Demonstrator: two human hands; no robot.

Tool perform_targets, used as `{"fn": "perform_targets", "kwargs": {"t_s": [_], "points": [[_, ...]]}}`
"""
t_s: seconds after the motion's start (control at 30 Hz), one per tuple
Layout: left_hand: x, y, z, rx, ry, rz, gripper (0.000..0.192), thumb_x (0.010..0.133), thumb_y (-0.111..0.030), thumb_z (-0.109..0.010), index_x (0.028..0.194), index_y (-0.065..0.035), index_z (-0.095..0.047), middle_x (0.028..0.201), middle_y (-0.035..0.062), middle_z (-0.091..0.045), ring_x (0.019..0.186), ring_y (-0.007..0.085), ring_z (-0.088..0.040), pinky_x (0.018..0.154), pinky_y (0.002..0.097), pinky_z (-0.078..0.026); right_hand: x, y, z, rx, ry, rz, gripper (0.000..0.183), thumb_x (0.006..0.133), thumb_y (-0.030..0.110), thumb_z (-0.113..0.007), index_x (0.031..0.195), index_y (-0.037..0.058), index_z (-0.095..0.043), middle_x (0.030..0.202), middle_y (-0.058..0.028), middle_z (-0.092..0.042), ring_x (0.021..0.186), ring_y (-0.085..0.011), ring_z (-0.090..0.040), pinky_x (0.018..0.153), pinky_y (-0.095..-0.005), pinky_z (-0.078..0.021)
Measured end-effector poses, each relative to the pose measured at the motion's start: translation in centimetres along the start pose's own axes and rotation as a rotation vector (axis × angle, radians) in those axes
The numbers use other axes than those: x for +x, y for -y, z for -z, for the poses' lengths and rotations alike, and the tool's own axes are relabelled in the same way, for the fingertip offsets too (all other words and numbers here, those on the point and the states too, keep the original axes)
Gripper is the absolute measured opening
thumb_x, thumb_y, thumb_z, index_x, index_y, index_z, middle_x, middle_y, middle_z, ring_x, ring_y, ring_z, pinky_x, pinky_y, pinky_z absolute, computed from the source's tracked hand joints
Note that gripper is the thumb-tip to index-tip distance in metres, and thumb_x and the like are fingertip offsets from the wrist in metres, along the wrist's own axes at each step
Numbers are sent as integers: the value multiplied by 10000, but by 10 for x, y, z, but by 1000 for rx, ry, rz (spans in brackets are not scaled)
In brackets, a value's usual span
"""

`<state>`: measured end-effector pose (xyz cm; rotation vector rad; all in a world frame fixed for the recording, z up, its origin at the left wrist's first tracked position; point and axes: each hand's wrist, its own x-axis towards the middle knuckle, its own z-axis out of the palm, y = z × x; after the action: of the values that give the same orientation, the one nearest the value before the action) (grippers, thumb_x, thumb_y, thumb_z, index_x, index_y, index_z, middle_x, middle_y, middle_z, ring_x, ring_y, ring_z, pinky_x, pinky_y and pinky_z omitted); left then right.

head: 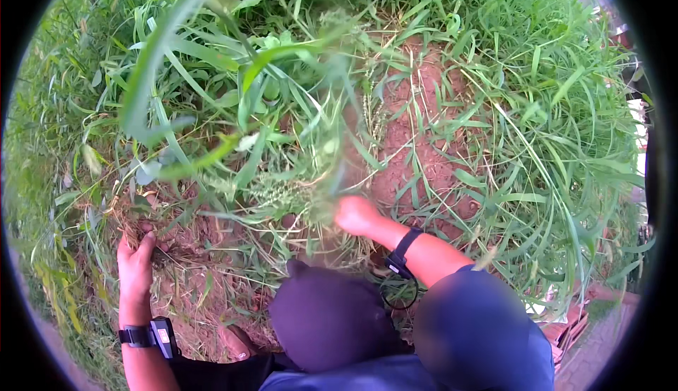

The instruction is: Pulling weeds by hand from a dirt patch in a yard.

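Note:
At the left, my left hand (136,256) has its thumb and fingers closed on a clump of dry roots and soil (139,227), low over the ground. A black strap with a small device (153,334) is around that wrist. My right hand (356,215) is near the middle and blurred, its fingers curled beside a bunch of weeds (318,189); whether it grips stems I cannot tell. Another black strap (405,250) with a looped cable is around the right wrist. Long blurred grass blades (153,73) rise close to the camera.
Reddish bare soil (424,126) lies ahead, strewn with cut or pulled grass. Dense green grass (556,73) stands around it. My knee in dark cloth (333,317) is below the right hand. Stacked bricks (569,332) and paving (598,348) lie at the lower right.

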<state>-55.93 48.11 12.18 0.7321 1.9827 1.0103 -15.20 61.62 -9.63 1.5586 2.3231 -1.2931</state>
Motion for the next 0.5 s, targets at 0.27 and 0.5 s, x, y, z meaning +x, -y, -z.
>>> {"fn": "perform_targets", "kwargs": {"t_s": [0.27, 0.5], "points": [[-3, 3, 13, -46, -44, -2, 151, 915, -65, -556, 1064, -42, -548, 831, 24, -574, 694, 129, -600, 625, 262, -497, -52, 77, -28, 509, 637, 272, 284, 747, 252, -610, 813, -18, -666, 796, -234, -655, 733, -382, -652, 675, -481, -499], [-5, 18, 39, -32, -102, 28, 174, 913, -94, -569, 1080, -51, -553, 850, 17, -578, 726, 130, -597, 650, 272, -502, 37, 87, 25, -249, 369, 465, 550, 598, 362, -836, 965, 10, -626, 840, -178, -669, 798, -359, -658, 745, -438, -531]]}}
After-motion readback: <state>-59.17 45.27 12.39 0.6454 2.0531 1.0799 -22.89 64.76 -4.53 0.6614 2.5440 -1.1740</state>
